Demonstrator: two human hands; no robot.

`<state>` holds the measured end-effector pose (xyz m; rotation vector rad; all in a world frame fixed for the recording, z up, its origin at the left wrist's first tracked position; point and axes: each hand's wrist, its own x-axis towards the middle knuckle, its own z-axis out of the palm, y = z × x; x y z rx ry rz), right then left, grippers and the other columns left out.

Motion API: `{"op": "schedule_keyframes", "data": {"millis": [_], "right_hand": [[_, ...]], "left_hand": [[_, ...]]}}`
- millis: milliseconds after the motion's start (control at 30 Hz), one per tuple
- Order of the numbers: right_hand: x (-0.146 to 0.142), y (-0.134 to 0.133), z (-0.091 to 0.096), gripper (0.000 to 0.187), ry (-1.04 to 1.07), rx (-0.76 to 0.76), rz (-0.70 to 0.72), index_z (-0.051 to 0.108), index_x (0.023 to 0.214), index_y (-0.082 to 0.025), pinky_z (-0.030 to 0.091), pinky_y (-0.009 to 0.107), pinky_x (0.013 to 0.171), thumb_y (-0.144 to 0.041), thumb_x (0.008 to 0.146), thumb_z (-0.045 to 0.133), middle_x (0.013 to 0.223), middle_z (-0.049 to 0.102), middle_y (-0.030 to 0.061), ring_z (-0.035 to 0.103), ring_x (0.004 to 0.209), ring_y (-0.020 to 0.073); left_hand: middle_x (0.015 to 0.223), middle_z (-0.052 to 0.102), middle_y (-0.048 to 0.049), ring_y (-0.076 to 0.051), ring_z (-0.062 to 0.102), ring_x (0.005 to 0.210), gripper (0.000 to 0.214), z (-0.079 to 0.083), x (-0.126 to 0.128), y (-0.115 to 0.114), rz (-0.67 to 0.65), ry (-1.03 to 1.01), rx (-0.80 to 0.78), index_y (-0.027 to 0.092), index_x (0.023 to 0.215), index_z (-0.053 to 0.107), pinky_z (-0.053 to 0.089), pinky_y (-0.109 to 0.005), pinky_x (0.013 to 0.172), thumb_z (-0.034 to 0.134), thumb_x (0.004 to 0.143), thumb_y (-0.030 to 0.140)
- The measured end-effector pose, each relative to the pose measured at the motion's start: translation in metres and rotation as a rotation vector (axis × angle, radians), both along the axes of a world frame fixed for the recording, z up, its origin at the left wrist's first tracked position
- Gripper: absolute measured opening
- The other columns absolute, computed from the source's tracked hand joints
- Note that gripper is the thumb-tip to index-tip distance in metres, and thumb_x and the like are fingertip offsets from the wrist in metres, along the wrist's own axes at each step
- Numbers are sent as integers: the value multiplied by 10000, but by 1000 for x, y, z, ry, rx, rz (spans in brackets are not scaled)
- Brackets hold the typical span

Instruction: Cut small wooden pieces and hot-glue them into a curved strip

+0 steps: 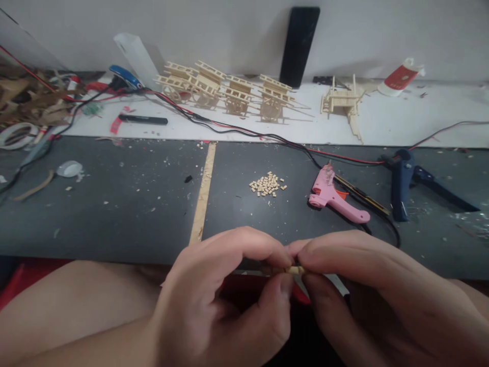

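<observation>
Nearest us, our left hand (194,293) and right hand (374,265) come together, thumb and fingers of each pinched narrow on a small, pale, stick-like wooden piece (294,270). It lies right of the left fingertips and left of the right ones, its long axis seeming to run left to right; neither hand is nearer, and fingers cover its ends. Beyond, on the dark grey tabletop (122,219), we see a pile of short pale wooden bits (268,184), then, far off, pale wooden miniature carts (204,84).
</observation>
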<state>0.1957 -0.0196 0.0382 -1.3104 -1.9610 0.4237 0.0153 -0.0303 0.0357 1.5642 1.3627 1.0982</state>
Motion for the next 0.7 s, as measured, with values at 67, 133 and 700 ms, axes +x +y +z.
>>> {"op": "schedule_keyframes", "data": {"millis": [67,133,700], "right_hand": [[2,-1,-1,146,-9,2,0,829,998,-308,688,271,533,-445,964,788,869,823,65,839,742,253],[6,-2,-1,114,-24,-1,14,823,1021,-308,686,267,524,-399,963,788,883,834,61,841,729,248],[26,0,0,264,-68,-65,241,691,1190,-307,688,111,719,-137,988,676,1081,882,-27,865,815,111]], "left_hand": [[829,860,95,-66,807,648,228,0,0,-1,9,1,-9,238,871,772,615,-40,586,709,797,33],[843,862,93,-72,811,660,228,0,-1,-2,13,9,-23,243,875,772,620,-47,589,718,804,34],[845,856,102,-70,820,683,250,-1,-1,-4,15,-16,-7,253,897,767,638,-47,637,715,811,25]]}}
